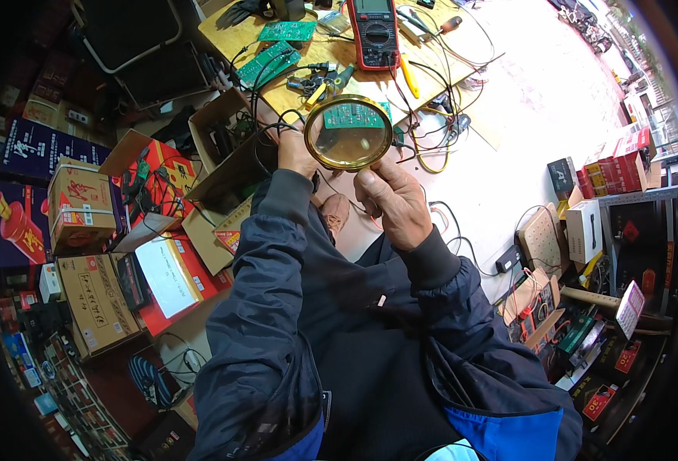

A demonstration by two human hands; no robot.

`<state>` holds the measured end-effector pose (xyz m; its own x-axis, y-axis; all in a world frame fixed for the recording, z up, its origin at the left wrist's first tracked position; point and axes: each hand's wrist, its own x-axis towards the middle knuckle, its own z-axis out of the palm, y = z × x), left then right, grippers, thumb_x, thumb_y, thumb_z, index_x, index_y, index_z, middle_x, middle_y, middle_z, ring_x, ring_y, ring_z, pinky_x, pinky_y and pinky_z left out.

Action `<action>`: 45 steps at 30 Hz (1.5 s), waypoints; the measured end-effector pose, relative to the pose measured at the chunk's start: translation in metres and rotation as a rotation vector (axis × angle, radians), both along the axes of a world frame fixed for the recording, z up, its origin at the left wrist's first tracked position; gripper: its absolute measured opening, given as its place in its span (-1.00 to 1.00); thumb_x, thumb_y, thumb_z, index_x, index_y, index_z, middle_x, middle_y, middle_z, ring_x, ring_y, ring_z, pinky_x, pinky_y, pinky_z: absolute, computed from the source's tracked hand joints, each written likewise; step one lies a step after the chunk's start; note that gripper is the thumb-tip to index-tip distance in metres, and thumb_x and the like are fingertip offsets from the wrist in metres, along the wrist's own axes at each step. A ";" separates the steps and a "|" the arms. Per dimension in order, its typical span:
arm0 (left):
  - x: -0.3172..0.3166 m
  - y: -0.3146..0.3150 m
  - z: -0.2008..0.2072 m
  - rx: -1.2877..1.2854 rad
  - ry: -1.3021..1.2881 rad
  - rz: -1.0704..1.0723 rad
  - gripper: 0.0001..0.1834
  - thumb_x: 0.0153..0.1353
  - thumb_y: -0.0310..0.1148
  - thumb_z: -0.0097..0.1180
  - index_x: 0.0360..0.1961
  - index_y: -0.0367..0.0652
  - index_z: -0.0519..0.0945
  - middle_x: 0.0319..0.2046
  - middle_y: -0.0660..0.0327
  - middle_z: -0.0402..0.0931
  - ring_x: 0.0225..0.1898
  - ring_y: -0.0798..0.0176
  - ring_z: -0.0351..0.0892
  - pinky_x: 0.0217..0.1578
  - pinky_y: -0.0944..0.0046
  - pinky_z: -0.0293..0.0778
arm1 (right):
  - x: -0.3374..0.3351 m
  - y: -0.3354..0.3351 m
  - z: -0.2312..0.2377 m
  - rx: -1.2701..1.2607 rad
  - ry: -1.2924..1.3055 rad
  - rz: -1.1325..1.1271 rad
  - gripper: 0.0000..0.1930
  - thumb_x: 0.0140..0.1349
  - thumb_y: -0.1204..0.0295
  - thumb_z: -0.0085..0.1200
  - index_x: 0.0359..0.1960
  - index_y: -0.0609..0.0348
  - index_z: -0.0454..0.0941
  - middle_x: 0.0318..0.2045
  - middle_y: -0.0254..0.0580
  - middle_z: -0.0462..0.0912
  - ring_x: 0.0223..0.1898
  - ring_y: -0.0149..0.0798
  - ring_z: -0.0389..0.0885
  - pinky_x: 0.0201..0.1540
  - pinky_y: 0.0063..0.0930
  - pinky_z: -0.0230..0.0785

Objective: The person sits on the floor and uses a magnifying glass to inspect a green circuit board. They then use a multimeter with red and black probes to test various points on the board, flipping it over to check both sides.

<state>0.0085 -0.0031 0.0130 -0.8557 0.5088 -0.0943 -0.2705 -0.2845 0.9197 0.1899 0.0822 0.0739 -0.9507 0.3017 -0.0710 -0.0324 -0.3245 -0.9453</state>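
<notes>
A round, gold-rimmed magnifying glass [348,157] is in my right hand [397,201], whose thumb and fingers close just below the rim. Through the lens shows part of a green circuit board [354,115], which also juts out past the rim on the right. My left hand [296,150] reaches up beside the lens, its fingers mostly hidden behind it. Whether that hand grips the board cannot be made out. Black cables run close by the left wrist. Beyond the lens, on the yellow tabletop [319,50], are a red and black multimeter [376,34] and a yellow-handled tool [409,75].
More green circuit boards [270,63] and tangled cables lie on the tabletop, with a screwdriver [452,24] at its far right. Open cardboard boxes [220,138] crowd my left. At right stand stacked boxes and a metal shelf [637,198]. My shoe [336,214] shows below.
</notes>
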 end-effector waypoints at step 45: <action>-0.020 0.003 -0.036 0.055 0.007 -0.039 -0.70 0.26 -0.41 0.46 0.00 -0.19 0.71 -0.14 0.29 0.72 -0.18 0.36 0.72 -0.15 0.31 0.67 | -0.001 0.001 0.001 -0.039 0.015 0.012 -0.69 0.62 0.29 0.02 0.18 0.25 0.56 -0.39 -0.46 0.48 -0.41 -0.60 0.35 -0.34 -0.67 0.22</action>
